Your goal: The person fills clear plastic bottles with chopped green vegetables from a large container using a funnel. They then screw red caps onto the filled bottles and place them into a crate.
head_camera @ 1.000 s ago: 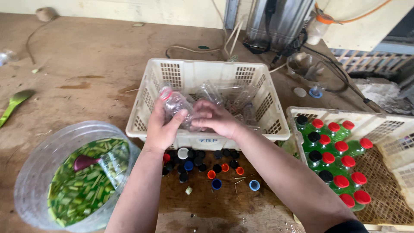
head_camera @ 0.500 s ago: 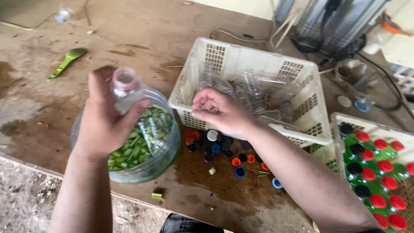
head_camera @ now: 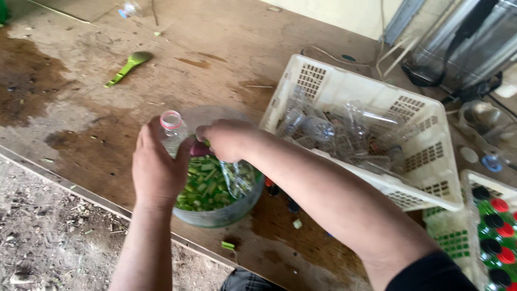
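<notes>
The left hand (head_camera: 156,172) is wrapped around an empty clear plastic bottle (head_camera: 173,132) with a pink neck ring, holding it upright at the 9 o'clock edge of a clear tub (head_camera: 215,213) of chopped green stalks in green liquid. The right hand (head_camera: 229,139) is closed on the dark red handle of a scoop (head_camera: 198,149) that dips into the tub at about 12 o'clock.

The bottle looks light, thin-walled and easy to crush, so a firm squeeze would likely buckle it. The body below the shoulder, where the palm sits now, seems the best hold. With liquid about, it may turn slippery. The tub looks heavy and likely to slosh.

From the tub, a white slatted basket (head_camera: 431,161) of empty clear bottles sits at 2 o'clock, close against its rim. Loose caps (head_camera: 293,206) lie just beside it at 3 o'clock, partly hidden under the right forearm. A second crate of filled green bottles (head_camera: 498,237) with red and black caps stands at 4 o'clock. A green spoon (head_camera: 128,67) lies well apart at 11 o'clock on the stained wooden table (head_camera: 81,108). The basket and forearm crowd the right side.
</notes>
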